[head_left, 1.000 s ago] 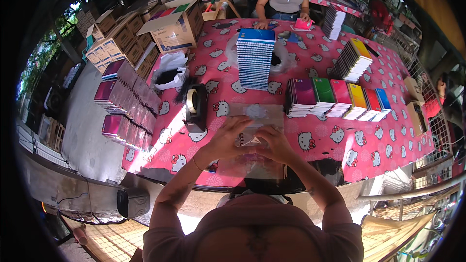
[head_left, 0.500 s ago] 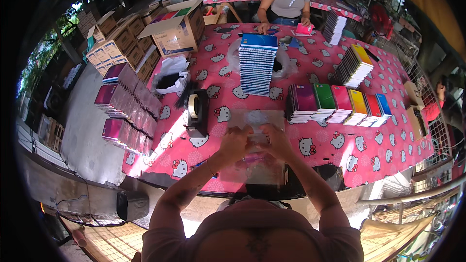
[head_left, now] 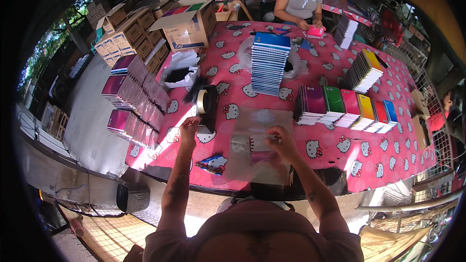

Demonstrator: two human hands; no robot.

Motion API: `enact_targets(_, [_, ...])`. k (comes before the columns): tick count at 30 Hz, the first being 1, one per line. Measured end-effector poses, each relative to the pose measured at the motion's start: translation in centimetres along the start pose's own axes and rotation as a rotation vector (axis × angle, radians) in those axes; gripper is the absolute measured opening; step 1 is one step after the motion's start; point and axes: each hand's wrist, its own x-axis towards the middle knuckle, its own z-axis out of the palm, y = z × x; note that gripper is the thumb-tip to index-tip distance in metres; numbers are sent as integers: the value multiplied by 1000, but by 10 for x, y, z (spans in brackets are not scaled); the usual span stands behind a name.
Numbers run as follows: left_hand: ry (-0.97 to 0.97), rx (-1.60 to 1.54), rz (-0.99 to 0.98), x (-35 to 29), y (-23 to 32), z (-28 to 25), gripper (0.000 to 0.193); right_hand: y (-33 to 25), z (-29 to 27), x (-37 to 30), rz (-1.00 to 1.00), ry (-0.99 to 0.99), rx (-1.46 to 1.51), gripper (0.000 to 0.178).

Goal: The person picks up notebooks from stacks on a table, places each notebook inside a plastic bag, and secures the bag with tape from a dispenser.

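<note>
My left hand is beside the near left of a black tape dispenser that carries a pale roll of tape. Its fingertips are pinched together at the dispenser; what lies between them is too small to make out. In front of me is a see-through plastic wrapper, with a short row of dark spiral binding showing at its middle. My right hand is closed on the wrapper's right part, fingers curled. Glare and the clear film hide what the wrapper contains.
Blue spiral notebooks stand in a tall stack ahead; a coloured row is at right. Wrapped purple notebooks pile at left, near a white plastic bag and open carton. Across the table, a person handles a pink notebook.
My hands were together over the wrapper. The left has moved away to the tape dispenser; the right stays at the wrapper, slightly shifted. The view has turned a little left.
</note>
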Motion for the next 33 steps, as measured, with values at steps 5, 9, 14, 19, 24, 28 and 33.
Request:
enact_targets(5, [128, 143, 55, -31, -34, -34, 5, -13, 9, -3, -16, 1, 8, 35])
enact_targets(9, [59, 1570, 295, -13, 35, -16, 9, -3, -1, -5, 2, 54, -21, 34])
enact_targets(14, [-912, 774, 835, -46, 120, 125, 7, 2, 4, -8, -62, 92, -41, 40])
enact_targets(19, [-1456, 1085, 586, -21, 104, 210, 21, -4, 6, -14, 33, 177, 1, 54])
enact_targets(24, [-1532, 368, -309, 24, -9, 171, 24, -8, 16, -10, -92, 189, 69, 58])
enact_targets(28, [-1238, 307, -95, 0, -21, 164, 31, 10, 28, -17, -20, 298, 306, 53])
enact_targets(33, [-623, 1097, 1169, -116, 80, 169, 79, 35, 43, -60, 366, 647, 1045, 35])
